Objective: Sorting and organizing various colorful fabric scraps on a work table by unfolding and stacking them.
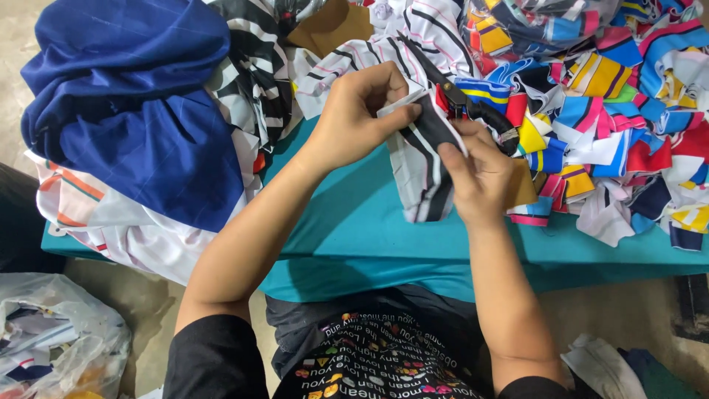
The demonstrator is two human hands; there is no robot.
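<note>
In the head view, both forearms are extended forward from the body over a teal cloth-covered table (354,229), the elbows bent and the wrists brought close together above its middle. The left hand (354,118) is curled, its thumb and fingers pinched together on the upper edge of a white fabric piece with black stripes (421,170), which is held up off the table and hangs limp between the 2 hands, creased along its length. The right hand (480,177) is closed around the black handles of a pair of scissors (473,111), whose dark blades are pointed up and left at the top of the striped piece; its thumb is pressed against the cloth, and whether the blades are parted cannot be told. Just behind this hand a flat tan card-like piece (526,185) is seen. To the right, a loose heap of small multicoloured fabric scraps (620,125) in red, yellow, blue, pink and white is spread over the table, soft and crumpled. At the left, a large folded deep-blue cloth (140,103) is laid over white striped garments (125,222) that droop past the table edge. A wrinkled clear plastic bag (52,340) of cloth is seen on the floor at lower left.
</note>
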